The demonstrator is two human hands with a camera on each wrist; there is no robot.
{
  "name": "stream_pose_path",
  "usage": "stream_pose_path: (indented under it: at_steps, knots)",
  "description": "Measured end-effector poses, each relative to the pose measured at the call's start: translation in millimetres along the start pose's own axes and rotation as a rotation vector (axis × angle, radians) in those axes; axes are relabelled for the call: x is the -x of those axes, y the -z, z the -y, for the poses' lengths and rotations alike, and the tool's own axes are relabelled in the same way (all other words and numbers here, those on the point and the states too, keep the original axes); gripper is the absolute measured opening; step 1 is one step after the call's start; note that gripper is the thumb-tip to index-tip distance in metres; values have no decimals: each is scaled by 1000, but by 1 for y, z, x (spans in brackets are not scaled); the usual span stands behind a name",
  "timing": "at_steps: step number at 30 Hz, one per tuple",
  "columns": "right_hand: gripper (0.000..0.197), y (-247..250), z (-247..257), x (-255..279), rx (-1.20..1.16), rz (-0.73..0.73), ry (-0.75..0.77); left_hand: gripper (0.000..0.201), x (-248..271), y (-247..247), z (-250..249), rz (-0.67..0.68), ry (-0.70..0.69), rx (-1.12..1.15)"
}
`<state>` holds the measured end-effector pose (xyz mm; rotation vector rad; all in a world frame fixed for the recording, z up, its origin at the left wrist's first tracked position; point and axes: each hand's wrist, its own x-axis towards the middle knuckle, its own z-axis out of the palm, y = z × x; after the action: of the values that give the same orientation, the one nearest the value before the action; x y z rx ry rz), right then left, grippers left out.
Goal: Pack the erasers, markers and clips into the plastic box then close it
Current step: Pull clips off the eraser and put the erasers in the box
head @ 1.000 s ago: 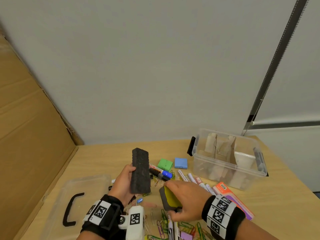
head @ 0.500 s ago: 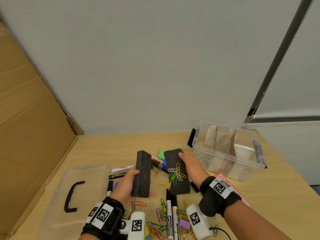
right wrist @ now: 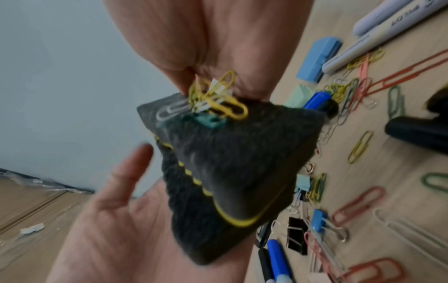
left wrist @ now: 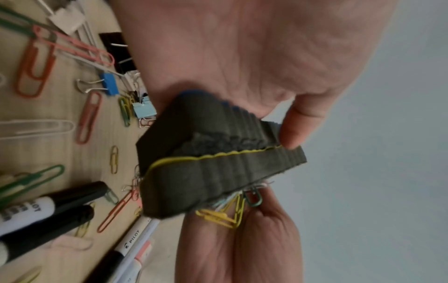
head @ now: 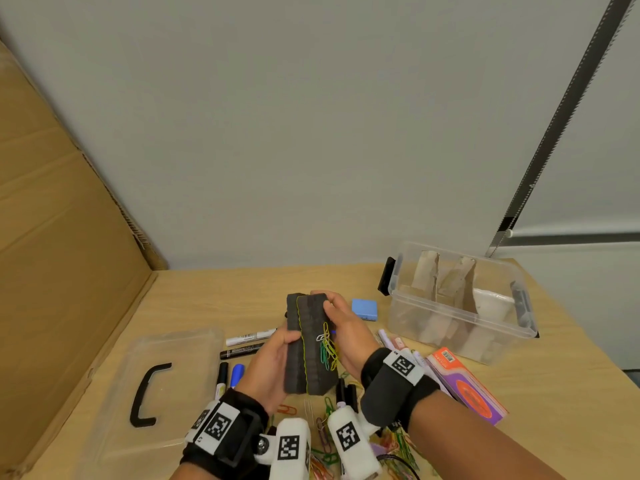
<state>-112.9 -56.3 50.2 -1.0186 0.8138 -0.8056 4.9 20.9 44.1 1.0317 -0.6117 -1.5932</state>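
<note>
Two black felt erasers stand upright, pressed side by side above the table. My left hand [head: 277, 344] grips the left eraser [head: 293, 344], thumb on its front. My right hand [head: 334, 318] grips the right eraser [head: 314, 355], which has a yellow seam. A bunch of yellow and green paper clips [head: 327, 349] clings to its felt face under my right fingers; the clips [right wrist: 213, 103] show in the right wrist view too. The clear plastic box [head: 394, 299] stands open at the right. Markers [head: 246, 338] and loose clips [left wrist: 34, 70] lie on the table below.
The box holds brown cardboard pieces [head: 450, 285]. Its clear lid [head: 194, 344] with a black handle lies at the left, beside a cardboard wall [head: 62, 237]. A small blue eraser [head: 364, 309] and an orange and purple packet [head: 465, 384] lie near the box.
My right hand lifted the second eraser with clips stuck to it and brought it left against the eraser in my left hand.
</note>
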Motion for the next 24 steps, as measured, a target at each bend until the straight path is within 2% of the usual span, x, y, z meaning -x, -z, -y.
stream_pose_path:
  at_steps: [4,9,11,14,17,24]
  knots:
    - [22,-5,-4,-6,123,-47,17,48,-3,-3,0,-22,-43,-57]
    - [37,-3,-7,6,445,17,64,48,-3,13,7,-46,-15,54]
    - [36,1,-11,16,512,14,146,46,-2,21,8,-45,2,102]
    - [21,6,-19,30,668,-20,339,45,-5,26,8,-52,8,170]
    - [20,7,-25,33,868,43,435,47,-7,25,9,-91,5,216]
    - [18,9,-24,28,856,52,386,50,-8,25,12,-115,-38,197]
